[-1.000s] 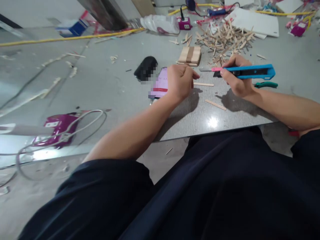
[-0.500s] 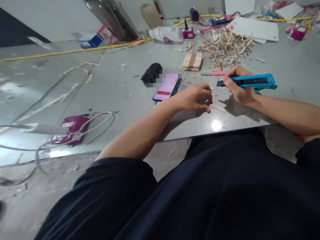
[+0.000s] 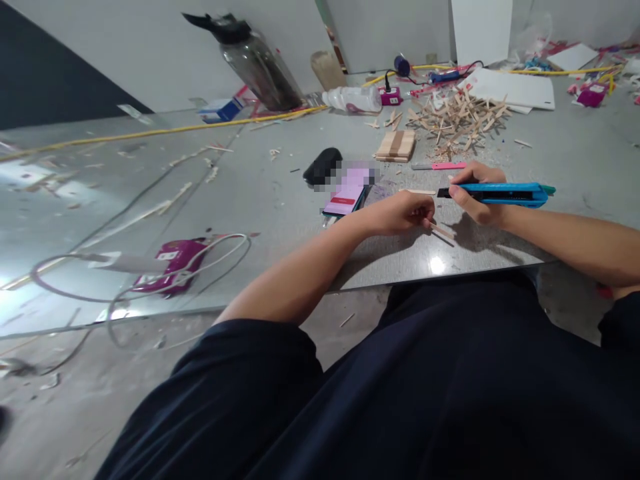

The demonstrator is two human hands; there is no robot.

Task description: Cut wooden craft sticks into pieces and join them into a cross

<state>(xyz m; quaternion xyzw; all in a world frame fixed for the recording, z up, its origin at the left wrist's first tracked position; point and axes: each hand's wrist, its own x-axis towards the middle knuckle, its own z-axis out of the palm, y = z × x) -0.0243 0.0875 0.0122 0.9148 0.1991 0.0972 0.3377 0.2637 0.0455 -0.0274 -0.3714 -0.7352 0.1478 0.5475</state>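
My left hand (image 3: pixel 407 212) is closed with its fingertips on a thin wooden craft stick (image 3: pixel 442 231), whose free end points right above the tabletop. A second craft stick (image 3: pixel 423 193) lies just beyond these fingers. In my right hand (image 3: pixel 477 193) is a blue utility knife (image 3: pixel 517 194), its dark blade tip directed left toward the left hand. Beyond the right hand rests a pink-handled cutter (image 3: pixel 447 166). Part of a green tool (image 3: pixel 550 190) shows behind the utility knife.
A bundle of craft sticks (image 3: pixel 396 146) and a heap of loose sticks (image 3: pixel 463 117) lie farther back. Left of my hands are a phone (image 3: pixel 345 190) and a black case (image 3: pixel 323 167). A purple power adapter (image 3: pixel 173 267) with a pale cable sits far left. A large bottle (image 3: pixel 263 70) stands behind.
My left fingers have closed on the craft stick, which now rises off the table. The utility knife has turned slightly in my right hand. The whole view has shifted.
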